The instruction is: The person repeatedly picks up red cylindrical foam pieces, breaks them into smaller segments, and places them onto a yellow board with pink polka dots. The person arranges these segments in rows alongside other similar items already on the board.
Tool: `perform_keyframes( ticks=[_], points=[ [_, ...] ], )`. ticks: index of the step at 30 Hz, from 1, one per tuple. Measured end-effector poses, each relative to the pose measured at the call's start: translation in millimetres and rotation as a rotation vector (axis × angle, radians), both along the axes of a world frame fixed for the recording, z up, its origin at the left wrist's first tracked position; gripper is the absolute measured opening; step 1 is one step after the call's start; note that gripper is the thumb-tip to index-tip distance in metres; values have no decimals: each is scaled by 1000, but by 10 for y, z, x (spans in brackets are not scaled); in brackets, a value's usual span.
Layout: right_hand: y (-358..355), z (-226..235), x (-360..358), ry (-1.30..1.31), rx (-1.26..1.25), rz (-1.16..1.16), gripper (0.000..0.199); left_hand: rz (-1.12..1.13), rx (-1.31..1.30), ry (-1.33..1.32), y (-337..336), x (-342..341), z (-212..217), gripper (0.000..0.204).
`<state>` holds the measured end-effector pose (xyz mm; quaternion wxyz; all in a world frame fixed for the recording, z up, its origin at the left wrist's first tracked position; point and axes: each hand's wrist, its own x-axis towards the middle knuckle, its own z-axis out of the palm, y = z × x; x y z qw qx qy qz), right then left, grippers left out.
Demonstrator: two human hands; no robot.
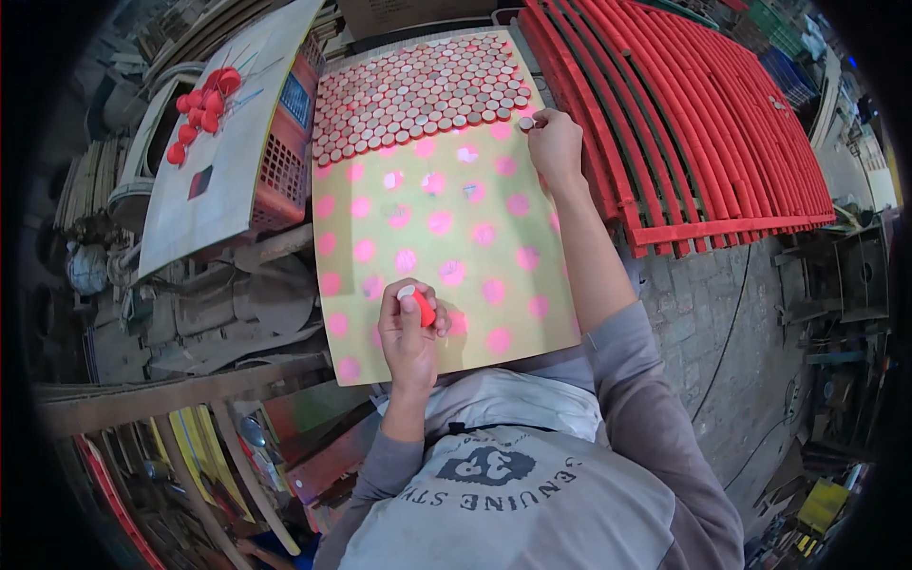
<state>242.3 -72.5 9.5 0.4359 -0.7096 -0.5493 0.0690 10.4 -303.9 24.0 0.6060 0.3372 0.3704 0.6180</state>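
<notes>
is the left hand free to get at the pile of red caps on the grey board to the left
Probably not yet: the left hand already holds a red piece, and the red caps lie well beyond the yellow board, by the red crate.

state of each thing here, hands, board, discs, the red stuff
left hand: closed on a red piece
right hand: pinching one disc at the rows' edge
board: far part filled with discs, near part bare
red pieces: loose heap on the grey sheet
red rack: lying flat

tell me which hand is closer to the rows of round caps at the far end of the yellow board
Right. The right hand touches the near edge of the rows of round caps, setting a cap there. The left hand holds a red cap low on the yellow board, well short of them.
</notes>
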Motion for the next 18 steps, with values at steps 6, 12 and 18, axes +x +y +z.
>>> perform_keyframes(
  ticks=[6, 12, 18],
  points=[
    [121, -97, -78, 56, 38, -103, 22, 50, -9, -30, 0, -168, 2, 33],
    [77, 44, -132, 112, -16, -107, 21, 57, 33, 26, -13, -276, 7, 33],
    [112, 38, -120, 131, -39, -118, 17, 84, -4, -13, -53, -289, -55, 29]
  ],
)
